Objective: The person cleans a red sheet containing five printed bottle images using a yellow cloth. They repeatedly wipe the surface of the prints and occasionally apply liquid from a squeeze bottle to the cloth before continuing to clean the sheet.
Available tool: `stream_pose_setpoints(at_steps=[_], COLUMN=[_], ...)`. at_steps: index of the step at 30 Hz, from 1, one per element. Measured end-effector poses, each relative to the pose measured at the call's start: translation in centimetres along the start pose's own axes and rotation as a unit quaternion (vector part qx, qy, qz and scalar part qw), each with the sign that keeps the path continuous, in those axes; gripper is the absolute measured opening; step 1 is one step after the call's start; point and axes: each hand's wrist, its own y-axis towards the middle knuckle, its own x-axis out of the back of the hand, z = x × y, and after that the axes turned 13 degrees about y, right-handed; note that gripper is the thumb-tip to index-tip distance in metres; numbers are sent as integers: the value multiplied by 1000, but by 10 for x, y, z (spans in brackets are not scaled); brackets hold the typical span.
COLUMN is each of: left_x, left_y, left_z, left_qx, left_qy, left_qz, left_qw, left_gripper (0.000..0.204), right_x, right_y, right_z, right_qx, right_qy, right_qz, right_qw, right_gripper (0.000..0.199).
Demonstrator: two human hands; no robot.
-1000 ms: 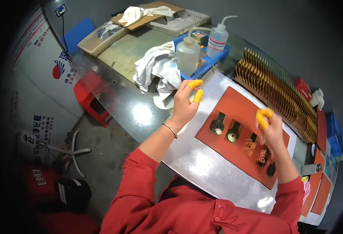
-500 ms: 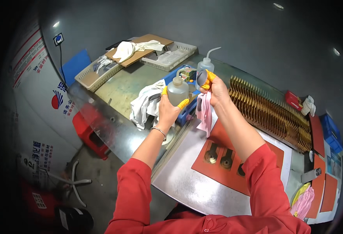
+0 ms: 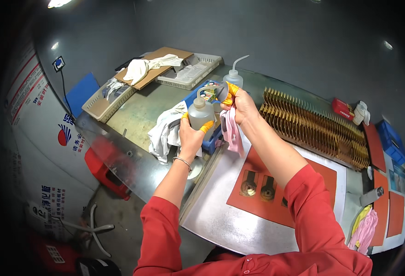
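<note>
My left hand [image 3: 191, 139], with yellow finger covers, is wrapped round a translucent squeeze wash bottle [image 3: 200, 112]. The bottle stays upright, and its bent spout reaches toward the right hand. A pink cloth [image 3: 231, 132] is pinched in my right hand [image 3: 244, 108], which also wears yellow finger covers. The cloth's dark grey part [image 3: 222, 93] shows at the fingertips beside the spout tip, while its pink end hangs down. Below, a red mat [image 3: 239, 202] carries dark and brass-coloured metal pieces [image 3: 248, 185], partly hidden by my right arm.
A white cloth [image 3: 164, 133] lies left of the bottle, and a blue tray [image 3: 210, 146] sits behind it. Another wash bottle [image 3: 233, 80] stands farther back. Brass-coloured plates [image 3: 313, 126] line up in a long row at right. Plastic baskets [image 3: 106, 110] and cardboard [image 3: 177, 55] occupy the far left.
The view has shifted slightly, so the table items sit a little differently in the picture. Both hands keep their holds, with the bottle's spout still at the cloth's grey part.
</note>
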Motion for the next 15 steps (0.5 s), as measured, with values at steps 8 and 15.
stream_pose_setpoints(at_steps=[8, 15], left_x=[1, -5], left_y=[-1, 2], left_z=[1, -1], left_qx=[6, -8], left_qy=[-18, -28], left_qz=[2, 7], left_qw=[1000, 1000], left_gripper=[62, 60], right_x=[-8, -4], right_y=[-5, -7], right_z=[-2, 7], right_qx=[2, -18], right_qy=[-10, 47], right_qz=[-32, -10], right_qw=[999, 999], right_gripper=[18, 22])
